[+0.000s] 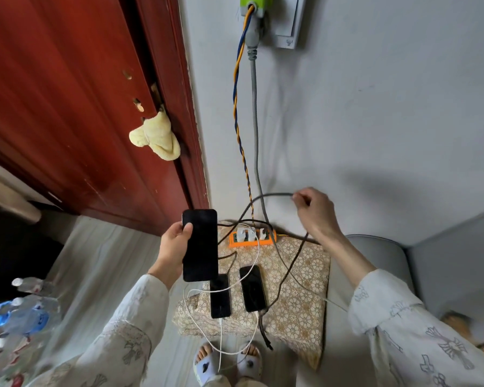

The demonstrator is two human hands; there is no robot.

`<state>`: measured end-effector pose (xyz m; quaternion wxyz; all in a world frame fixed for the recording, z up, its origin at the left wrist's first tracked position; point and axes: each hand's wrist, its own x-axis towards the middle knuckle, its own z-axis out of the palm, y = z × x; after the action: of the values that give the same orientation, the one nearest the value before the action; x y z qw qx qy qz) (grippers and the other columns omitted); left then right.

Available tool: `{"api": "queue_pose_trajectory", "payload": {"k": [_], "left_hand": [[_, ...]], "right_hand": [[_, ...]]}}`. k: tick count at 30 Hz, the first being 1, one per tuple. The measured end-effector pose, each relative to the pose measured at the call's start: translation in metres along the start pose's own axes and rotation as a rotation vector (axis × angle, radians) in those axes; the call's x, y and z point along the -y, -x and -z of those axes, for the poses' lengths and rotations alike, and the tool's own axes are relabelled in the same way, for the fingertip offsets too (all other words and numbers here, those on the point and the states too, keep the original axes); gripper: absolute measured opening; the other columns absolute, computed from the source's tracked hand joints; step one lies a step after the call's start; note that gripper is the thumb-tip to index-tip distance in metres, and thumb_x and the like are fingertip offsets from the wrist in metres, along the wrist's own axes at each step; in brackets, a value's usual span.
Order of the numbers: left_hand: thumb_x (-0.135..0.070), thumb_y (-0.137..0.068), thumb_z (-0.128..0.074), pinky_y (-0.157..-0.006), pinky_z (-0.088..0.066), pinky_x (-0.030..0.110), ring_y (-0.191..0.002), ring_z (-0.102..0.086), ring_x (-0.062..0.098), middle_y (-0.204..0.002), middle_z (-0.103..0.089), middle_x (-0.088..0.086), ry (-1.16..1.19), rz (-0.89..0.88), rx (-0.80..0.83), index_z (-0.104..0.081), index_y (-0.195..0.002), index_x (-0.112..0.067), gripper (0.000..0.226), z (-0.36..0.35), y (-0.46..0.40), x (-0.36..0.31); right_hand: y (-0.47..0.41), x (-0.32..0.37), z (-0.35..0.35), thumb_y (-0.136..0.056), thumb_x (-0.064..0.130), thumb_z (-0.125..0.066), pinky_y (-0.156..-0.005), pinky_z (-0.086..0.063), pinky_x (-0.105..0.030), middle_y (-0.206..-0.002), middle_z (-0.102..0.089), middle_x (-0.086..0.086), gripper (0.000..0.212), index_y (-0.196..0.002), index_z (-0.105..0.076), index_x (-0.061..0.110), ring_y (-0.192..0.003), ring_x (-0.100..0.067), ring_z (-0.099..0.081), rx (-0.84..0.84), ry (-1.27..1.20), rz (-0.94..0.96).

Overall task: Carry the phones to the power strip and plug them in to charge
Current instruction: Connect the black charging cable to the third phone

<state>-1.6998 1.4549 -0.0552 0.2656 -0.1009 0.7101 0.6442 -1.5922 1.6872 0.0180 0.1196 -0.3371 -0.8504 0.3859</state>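
Note:
My left hand (175,244) holds a black phone (200,244) upright, screen dark, above the left side of a patterned cushion (299,289). My right hand (315,210) pinches a dark charging cable (266,196) lifted over the orange power strip (252,239), which lies at the cushion's far edge with white chargers plugged in. Two more dark phones (220,296) (252,288) lie flat on the cushion; white cables run to their near ends. A loose dark cable end (267,342) hangs off the cushion's front.
A red wooden door (81,107) with a yellow cloth (157,136) on its handle stands left. A grey cord (254,107) and a twisted blue-orange wire (239,107) drop from a wall socket. Water bottles (20,311) lie lower left. A grey sofa (419,263) is at right.

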Motion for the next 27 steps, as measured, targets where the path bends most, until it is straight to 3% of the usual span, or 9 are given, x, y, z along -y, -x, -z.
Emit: {"api": "queue_pose_trajectory", "payload": {"k": [4,8,10,12,14,19,23,27], "left_hand": [[-0.020,-0.094,-0.046,-0.055,-0.044,0.029,-0.072,-0.056,0.021,-0.079,-0.056,0.004,-0.089,0.073,-0.085,-0.053,-0.094,-0.011,0.013,0.007,-0.011,0.017],[-0.021,-0.094,-0.046,-0.053,-0.041,0.027,-0.067,-0.054,0.020,-0.077,-0.055,0.003,-0.075,0.153,-0.119,-0.054,-0.098,-0.012,0.013,0.013,-0.014,0.020],[-0.018,-0.094,-0.045,-0.051,-0.039,0.028,-0.063,-0.051,0.018,-0.074,-0.053,0.002,-0.032,0.159,-0.076,-0.055,-0.099,-0.010,0.013,0.015,-0.016,0.014],[-0.017,-0.095,-0.045,-0.055,-0.041,0.030,-0.067,-0.051,0.017,-0.076,-0.053,0.002,0.008,0.158,-0.023,-0.055,-0.101,-0.009,0.014,0.017,-0.013,0.009],[-0.016,-0.095,-0.045,-0.062,-0.044,0.033,-0.074,-0.053,0.018,-0.079,-0.054,0.002,0.048,0.132,0.045,-0.056,-0.094,-0.009,0.013,0.019,-0.008,0.007],[-0.016,-0.094,-0.046,-0.057,-0.039,0.023,-0.063,-0.048,0.012,-0.061,-0.052,-0.005,0.043,-0.071,0.220,-0.055,-0.066,-0.018,0.029,0.015,0.010,-0.013],[-0.017,-0.094,-0.044,-0.065,-0.036,0.031,-0.072,-0.048,0.019,-0.080,-0.052,0.009,0.073,-0.159,0.434,-0.056,-0.080,-0.015,0.019,-0.001,0.023,-0.036],[-0.016,-0.094,-0.043,-0.066,-0.040,0.034,-0.079,-0.050,0.023,-0.084,-0.054,0.008,0.046,-0.195,0.505,-0.058,-0.082,-0.016,0.019,-0.014,0.037,-0.050]], "right_hand": [[-0.008,0.037,0.019,-0.089,0.015,-0.053,-0.056,-0.035,-0.004,-0.079,-0.061,0.005,0.014,-0.092,-0.067,0.010,-0.059,0.000,-0.049,-0.212,-0.151,0.204],[-0.008,0.053,0.031,-0.087,0.021,-0.059,-0.069,-0.038,-0.003,-0.089,-0.069,0.004,0.016,-0.095,-0.070,0.012,-0.079,-0.006,-0.060,-0.265,-0.134,0.318],[-0.009,0.053,0.036,-0.085,0.021,-0.061,-0.074,-0.041,-0.011,-0.094,-0.072,-0.002,0.017,-0.097,-0.069,0.012,-0.085,-0.013,-0.064,-0.269,-0.037,0.331],[-0.008,0.052,0.035,-0.085,0.019,-0.061,-0.078,-0.040,-0.016,-0.097,-0.071,-0.007,0.018,-0.099,-0.067,0.009,-0.090,-0.018,-0.064,-0.232,0.039,0.287],[-0.005,0.051,0.029,-0.086,0.015,-0.059,-0.078,-0.039,-0.013,-0.097,-0.071,-0.008,0.017,-0.099,-0.067,0.008,-0.091,-0.017,-0.064,-0.142,0.037,0.247],[0.011,0.050,0.008,-0.087,0.015,-0.059,-0.077,-0.038,-0.001,-0.103,-0.070,-0.001,0.019,-0.103,-0.069,0.011,-0.084,0.001,-0.057,0.200,-0.024,0.282],[0.013,0.056,-0.006,-0.086,0.018,-0.060,-0.086,-0.042,-0.017,-0.102,-0.070,0.000,0.020,-0.102,-0.070,0.012,-0.092,-0.003,-0.058,0.274,-0.115,0.276],[0.008,0.060,-0.013,-0.084,0.018,-0.062,-0.079,-0.045,-0.015,-0.085,-0.067,0.009,0.014,-0.093,-0.072,0.013,-0.082,-0.002,-0.060,0.258,-0.166,0.292]]}}
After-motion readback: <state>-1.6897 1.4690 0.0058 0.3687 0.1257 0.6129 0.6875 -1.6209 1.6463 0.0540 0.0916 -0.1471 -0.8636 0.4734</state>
